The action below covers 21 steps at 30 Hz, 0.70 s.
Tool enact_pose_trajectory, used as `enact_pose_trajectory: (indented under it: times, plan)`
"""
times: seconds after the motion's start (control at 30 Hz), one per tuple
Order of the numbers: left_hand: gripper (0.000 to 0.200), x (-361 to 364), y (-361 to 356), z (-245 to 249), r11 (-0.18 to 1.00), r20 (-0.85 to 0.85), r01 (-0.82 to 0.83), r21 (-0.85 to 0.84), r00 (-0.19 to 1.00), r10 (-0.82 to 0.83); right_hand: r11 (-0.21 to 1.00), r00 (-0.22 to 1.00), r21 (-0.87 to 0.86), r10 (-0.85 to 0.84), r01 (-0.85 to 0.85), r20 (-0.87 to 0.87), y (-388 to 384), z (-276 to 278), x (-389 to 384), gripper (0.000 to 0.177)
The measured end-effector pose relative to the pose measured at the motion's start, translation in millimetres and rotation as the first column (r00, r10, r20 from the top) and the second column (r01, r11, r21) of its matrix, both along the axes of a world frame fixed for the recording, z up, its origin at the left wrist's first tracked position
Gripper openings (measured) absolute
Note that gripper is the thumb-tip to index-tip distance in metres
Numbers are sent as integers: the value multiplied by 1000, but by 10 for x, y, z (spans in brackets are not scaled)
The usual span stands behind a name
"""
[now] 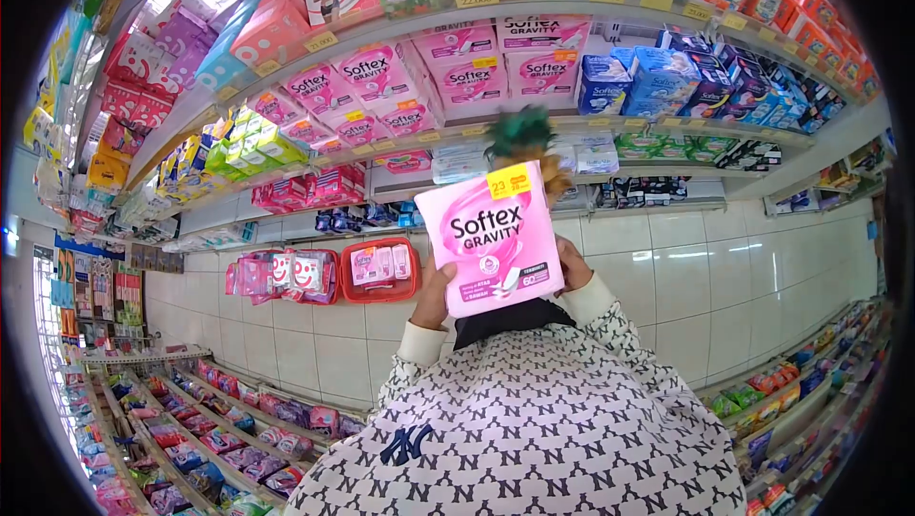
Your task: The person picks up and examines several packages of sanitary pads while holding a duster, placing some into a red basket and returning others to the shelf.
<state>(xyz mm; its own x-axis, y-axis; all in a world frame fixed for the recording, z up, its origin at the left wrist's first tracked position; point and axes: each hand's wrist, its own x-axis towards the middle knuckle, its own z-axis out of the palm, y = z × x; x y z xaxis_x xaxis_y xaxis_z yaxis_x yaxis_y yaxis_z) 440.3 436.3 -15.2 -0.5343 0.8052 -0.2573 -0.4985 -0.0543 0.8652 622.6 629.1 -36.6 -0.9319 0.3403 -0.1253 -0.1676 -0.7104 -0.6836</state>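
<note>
A pink Softex Gravity pack (491, 240) with a yellow and orange price sticker is held up in front of my body, tilted slightly. My left hand (436, 295) is closed on its lower left edge. Round its lower right edge, my right hand (574, 266) is closed too, with part of the fingers hidden behind the pack. Similar pink Softex packs (367, 76) stand on the shelf beyond. On the floor to the left, a red basket (416, 287) holds pink packs.
Shelves of blue packs (664, 78) and green packs (255, 140) curve across the front. Beside the basket on the floor lie pink and red packs (276, 276). More stocked shelves (219, 421) run behind at the lower left and lower right.
</note>
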Motion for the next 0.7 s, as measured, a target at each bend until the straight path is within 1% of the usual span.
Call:
enact_pose_trajectory:
  times: [0.03,0.1,0.13,0.17,0.2,0.23,0.27,0.3,0.33,0.37,0.47,0.5,0.53,0.57,0.6,0.63,0.67,0.7]
  plan:
    - [78,-14,102,165,1000,-84,5,-3,996,-5,999,998,-21,-47,46,-42,16,136,-34,54]
    - [76,-74,312,337,992,-117,-129,-12,985,127,975,990,178,-141,135,26,72,552,-42,55]
    - [76,-67,351,383,980,-129,-197,-20,973,193,934,980,314,-194,170,47,62,622,-85,54]
    - [71,-39,317,401,974,-13,-222,49,975,223,874,965,443,-253,198,68,52,693,-128,55]
    - [69,3,345,376,973,124,-200,118,975,185,803,965,591,-206,72,163,-18,836,-131,52]
    - [68,30,421,351,962,251,-191,195,958,139,702,950,709,-171,-67,260,-86,1104,-108,50]
    - [67,59,495,327,946,373,-191,263,924,83,575,923,791,-149,-211,355,-140,1283,-112,47]
    - [67,65,536,292,931,451,-181,315,892,21,447,961,887,-171,-120,216,-231,1322,-116,41]
    - [67,68,542,260,924,498,-170,344,867,-26,311,983,950,-170,-15,71,-340,1333,-93,35]
    - [67,61,539,225,920,533,-155,361,844,-67,295,977,954,-183,-55,113,-434,1334,-54,25]
    - [68,-31,400,130,920,568,-104,379,810,-143,116,959,969,-163,-216,233,-497,933,-23,14]
    - [68,-70,342,107,918,581,-102,383,799,-154,123,951,970,-207,-207,230,-415,768,-62,12]
    - [68,-113,289,71,915,591,-98,392,789,-168,209,911,974,-378,-93,168,-343,433,-99,11]
    - [68,-169,229,30,908,602,-122,400,782,-160,329,820,927,-470,-181,327,-150,77,-75,13]
    - [68,-200,160,-20,902,613,-130,411,772,-168,372,800,924,-527,-86,287,-37,12,-61,16]
    - [68,-287,168,-29,892,612,-125,435,768,-191,364,811,929,-523,-66,263,61,-74,14,20]
    - [69,-303,124,-51,885,618,-143,444,764,-187,522,732,848,-542,-91,413,-17,237,5,24]
    - [69,-306,81,-66,879,624,-156,452,759,-186,534,739,839,-522,-106,426,-144,346,26,23]
